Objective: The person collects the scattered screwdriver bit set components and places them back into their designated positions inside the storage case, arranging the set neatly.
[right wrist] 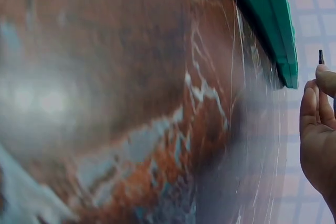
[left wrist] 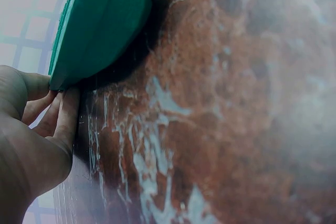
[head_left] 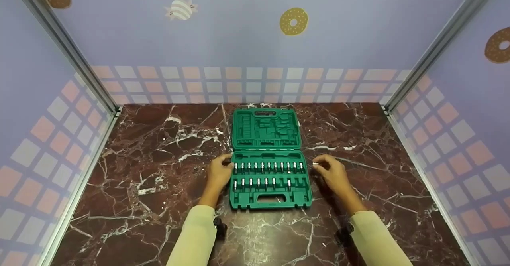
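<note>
A green plastic tool case (head_left: 271, 180) lies opened flat on the table, its lid (head_left: 266, 128) folded back on the far side. Two rows of silver socket bits (head_left: 262, 168) with dark tips stand in the near half. The upper row runs nearly the full width; the lower row has vacant slots toward the right. My left hand (head_left: 220, 173) pinches the case's left edge, thumb on the rim and fingers against the side (left wrist: 65, 114). Right of the case, apart from it, my right hand (head_left: 332, 173) pinches one socket bit (right wrist: 321, 56), whose dark tip sticks out past the thumb.
The case rests on a dark red marbled table (head_left: 159, 178) with white veins. A patterned back wall (head_left: 239, 38) and two side walls with metal corner strips (head_left: 73, 50) close the table in. Dark wrist devices (head_left: 220, 228) sit at both light sleeves.
</note>
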### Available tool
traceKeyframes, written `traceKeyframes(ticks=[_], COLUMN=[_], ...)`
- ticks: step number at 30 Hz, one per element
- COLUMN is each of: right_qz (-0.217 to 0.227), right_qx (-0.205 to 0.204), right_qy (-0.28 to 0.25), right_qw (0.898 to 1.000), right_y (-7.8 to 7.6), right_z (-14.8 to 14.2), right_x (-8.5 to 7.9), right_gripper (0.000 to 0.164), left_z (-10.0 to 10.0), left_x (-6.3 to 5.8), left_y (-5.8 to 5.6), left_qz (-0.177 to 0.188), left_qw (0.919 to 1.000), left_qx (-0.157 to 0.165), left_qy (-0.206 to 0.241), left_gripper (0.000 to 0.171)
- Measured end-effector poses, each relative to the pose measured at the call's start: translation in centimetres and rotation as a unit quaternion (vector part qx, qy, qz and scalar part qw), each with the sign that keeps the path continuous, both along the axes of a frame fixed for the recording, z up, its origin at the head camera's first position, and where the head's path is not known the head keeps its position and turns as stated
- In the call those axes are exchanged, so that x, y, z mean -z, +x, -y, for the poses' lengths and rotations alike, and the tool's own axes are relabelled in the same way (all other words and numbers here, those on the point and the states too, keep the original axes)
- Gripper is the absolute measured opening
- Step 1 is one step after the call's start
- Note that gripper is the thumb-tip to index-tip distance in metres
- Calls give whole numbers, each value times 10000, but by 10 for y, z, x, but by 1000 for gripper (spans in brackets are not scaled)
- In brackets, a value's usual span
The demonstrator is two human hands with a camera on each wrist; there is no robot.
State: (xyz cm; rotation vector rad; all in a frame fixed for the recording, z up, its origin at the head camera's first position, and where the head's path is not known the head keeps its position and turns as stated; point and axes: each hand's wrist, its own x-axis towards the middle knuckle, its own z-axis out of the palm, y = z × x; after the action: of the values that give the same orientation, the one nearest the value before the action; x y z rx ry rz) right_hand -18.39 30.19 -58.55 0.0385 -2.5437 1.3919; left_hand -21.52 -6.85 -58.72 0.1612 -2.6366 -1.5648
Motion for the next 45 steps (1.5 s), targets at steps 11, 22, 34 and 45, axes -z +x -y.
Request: traceKeyframes(ticks=[11, 22, 34, 45], right_qz=[93, 162, 230, 514], right_qx=[-772, -1254, -2101, -2526], right_qy=[-292, 311, 912, 1333], right_qw=[9965, 9915, 9731, 9570], right_y=[6, 10, 10, 7], right_z=[20, 36, 51, 67], right_x=[-5, -13, -21, -27], right_gripper=[12, 12, 13, 10], left_z=[0, -1, -2, -1], left_x=[-2, -3, -4, -3], left_y=[-1, 0, 1, 1], left_qz=[85, 44, 82, 126], left_qw=[9999, 9999, 9998, 9998], left_qx=[-30, 21, 30, -29], left_qy=[-146, 98, 181, 178], left_gripper=[33, 31, 32, 32])
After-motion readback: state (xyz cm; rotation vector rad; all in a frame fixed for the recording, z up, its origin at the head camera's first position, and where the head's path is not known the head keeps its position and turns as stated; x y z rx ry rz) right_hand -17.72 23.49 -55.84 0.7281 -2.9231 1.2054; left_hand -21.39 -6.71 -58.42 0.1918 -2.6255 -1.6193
